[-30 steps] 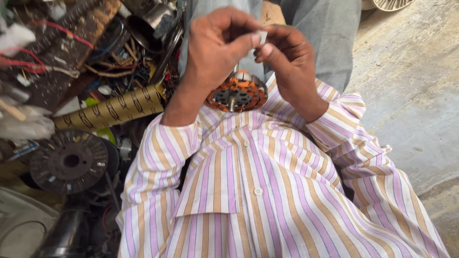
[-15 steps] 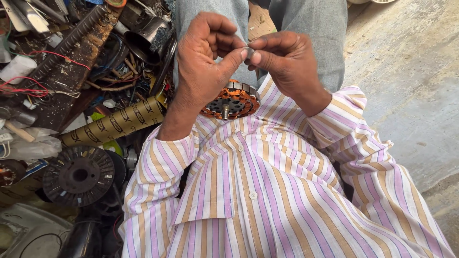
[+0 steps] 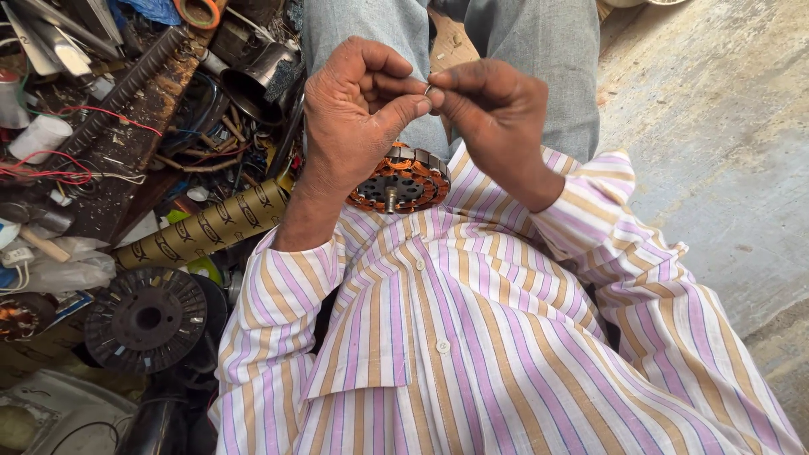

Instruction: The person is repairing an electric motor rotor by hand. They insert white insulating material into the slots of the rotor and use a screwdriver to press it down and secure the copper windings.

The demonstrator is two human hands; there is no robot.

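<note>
My left hand (image 3: 358, 118) and my right hand (image 3: 497, 109) meet in front of my chest, fingertips pinched together on a small thin metal piece (image 3: 429, 89). Below them, on my lap, rests a round motor stator (image 3: 403, 181) with copper windings and a short steel shaft in its middle. Neither hand touches the stator. My striped shirt sleeves cover both forearms.
To the left lies a pile of parts: a black round spool (image 3: 147, 318), a brown patterned tube (image 3: 202, 232), a dark metal cup (image 3: 257, 80), red wires (image 3: 50, 173), a white roll (image 3: 42, 135). Bare concrete floor (image 3: 716, 126) lies to the right.
Both hands have stayed pinched together on the small piece and have drifted slightly lower in view. The stator stays on my lap.
</note>
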